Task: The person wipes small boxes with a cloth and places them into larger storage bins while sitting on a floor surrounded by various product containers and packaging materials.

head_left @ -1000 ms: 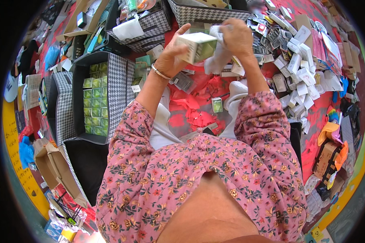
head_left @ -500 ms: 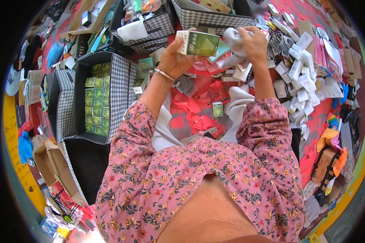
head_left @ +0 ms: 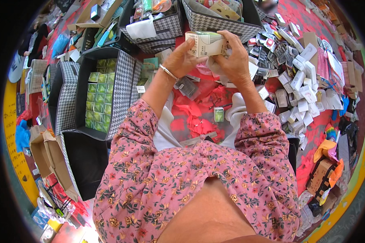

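1. The left hand (head_left: 182,58) and the right hand (head_left: 233,60) both hold one small white and green carton (head_left: 205,43), raised above the red cloth (head_left: 194,117); the left grip closes on its left end, the right grip wraps its right end and underside.
2. A silver bangle (head_left: 167,72) sits on the left wrist.
3. Just left of the forearms stands a black houndstooth bin (head_left: 123,93) filled with rows of green boxes (head_left: 99,101); it blocks sideways room on that side.
4. Beyond the hands, two more houndstooth bins (head_left: 223,24) close off the far edge, holding mixed packets.
5. To the right, a heap of small white boxes (head_left: 300,85) spreads across the cloth, near the right hand.
6. One small green box (head_left: 218,114) stands alone on the cloth between the forearms, well below the held carton.
7. Open room lies mainly in the red patch between the arms; an open cardboard box (head_left: 40,146) crowds the lower left.
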Tool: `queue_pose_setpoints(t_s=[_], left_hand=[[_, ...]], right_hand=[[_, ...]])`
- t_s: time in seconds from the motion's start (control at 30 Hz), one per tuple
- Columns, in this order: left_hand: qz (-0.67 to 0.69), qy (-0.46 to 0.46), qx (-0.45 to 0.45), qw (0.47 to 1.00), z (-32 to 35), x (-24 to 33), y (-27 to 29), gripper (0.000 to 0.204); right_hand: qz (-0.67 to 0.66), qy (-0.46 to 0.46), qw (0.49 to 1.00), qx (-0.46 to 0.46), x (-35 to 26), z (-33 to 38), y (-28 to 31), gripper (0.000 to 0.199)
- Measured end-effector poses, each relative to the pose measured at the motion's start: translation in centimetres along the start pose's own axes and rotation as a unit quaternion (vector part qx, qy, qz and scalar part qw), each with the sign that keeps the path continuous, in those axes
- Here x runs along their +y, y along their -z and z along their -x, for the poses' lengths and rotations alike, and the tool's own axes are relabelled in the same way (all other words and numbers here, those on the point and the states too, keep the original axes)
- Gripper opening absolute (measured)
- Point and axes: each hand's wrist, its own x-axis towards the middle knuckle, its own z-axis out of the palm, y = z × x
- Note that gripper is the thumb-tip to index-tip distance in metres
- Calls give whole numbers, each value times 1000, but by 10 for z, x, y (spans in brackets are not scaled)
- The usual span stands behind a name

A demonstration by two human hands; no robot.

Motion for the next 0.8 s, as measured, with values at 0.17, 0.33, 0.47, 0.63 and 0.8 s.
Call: queue_pose_setpoints(t_s=[0.17,0.33,0.47,0.63,0.8], left_hand=[[-20,-35,-48,998,3,0,-2,63],[-143,-69,-25,987,6,13,-6,61],[-271,-33,-20,962,0,1,-19,67],[-227,-15,-67,971,7,-2,-31,78],[-274,-26,-55,960,-1,1,-27,79]], right_hand=[[45,41,998,-4,-9,6,-1,53],[-49,-126,989,54,13,-5,44,21],[-134,-94,972,167,-12,-16,29,9],[235,-47,970,33,36,-8,16,11],[65,-118,979,155,43,-21,32,16]])
